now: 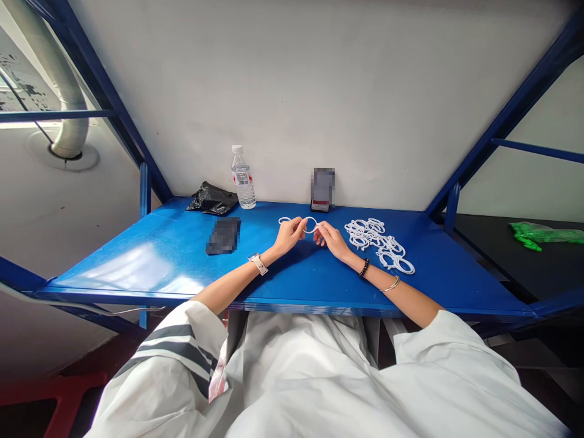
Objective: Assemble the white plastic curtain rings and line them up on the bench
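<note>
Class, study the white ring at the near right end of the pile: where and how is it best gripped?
Probably pinch the white ring at its right edge, coming from the right and above. It is thin, lies roughly flat, and that edge faces outward, whereas its left meets the other rings.

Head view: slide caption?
Left hand and right hand finger a white ring over a blue table, a cluster of white rings lying to the right.

White rings (378, 241), blue table (438, 274), white sleeve (157, 368) with dark stripes (165, 332)
</note>
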{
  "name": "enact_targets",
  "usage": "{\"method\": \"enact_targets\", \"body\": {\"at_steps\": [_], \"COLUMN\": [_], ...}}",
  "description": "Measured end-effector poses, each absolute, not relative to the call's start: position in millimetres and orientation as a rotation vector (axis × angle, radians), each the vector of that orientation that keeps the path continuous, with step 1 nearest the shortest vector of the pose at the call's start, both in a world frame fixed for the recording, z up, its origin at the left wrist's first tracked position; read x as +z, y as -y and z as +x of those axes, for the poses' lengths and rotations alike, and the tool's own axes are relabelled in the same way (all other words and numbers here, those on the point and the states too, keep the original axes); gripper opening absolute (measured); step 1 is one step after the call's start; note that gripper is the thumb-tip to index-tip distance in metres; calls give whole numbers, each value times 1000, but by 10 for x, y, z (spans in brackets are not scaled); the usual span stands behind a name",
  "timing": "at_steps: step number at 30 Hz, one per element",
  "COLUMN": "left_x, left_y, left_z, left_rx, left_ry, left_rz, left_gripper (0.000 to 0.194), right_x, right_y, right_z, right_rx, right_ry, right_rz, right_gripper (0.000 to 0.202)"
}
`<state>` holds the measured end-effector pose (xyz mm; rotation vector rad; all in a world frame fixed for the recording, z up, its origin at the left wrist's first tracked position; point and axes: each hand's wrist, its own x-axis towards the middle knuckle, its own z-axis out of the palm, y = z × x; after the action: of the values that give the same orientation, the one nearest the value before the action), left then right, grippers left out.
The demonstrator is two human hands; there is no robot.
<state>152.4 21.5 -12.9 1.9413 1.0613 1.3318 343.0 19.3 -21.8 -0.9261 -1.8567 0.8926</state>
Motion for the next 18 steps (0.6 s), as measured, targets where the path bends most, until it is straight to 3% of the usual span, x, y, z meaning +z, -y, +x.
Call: {"method": "enact_targets", "body": {"at_steps": [6, 18], "left_x": [-87, -108], "left_y": [-210, -218], "left_z": [1521, 1521], "left_rx": [1374, 1357], "left_ry": [-1024, -1031], "left_rz": [1839, 1824], "left_gripper": [62, 63], "right_x": [-213, -192], "right_y": [-169, -147], "right_z": [3420, 3419], "right_rx": [828, 675], "right_ry": [1968, 1991], "right_rz": [-915, -948], "right_gripper": [31, 33]}}
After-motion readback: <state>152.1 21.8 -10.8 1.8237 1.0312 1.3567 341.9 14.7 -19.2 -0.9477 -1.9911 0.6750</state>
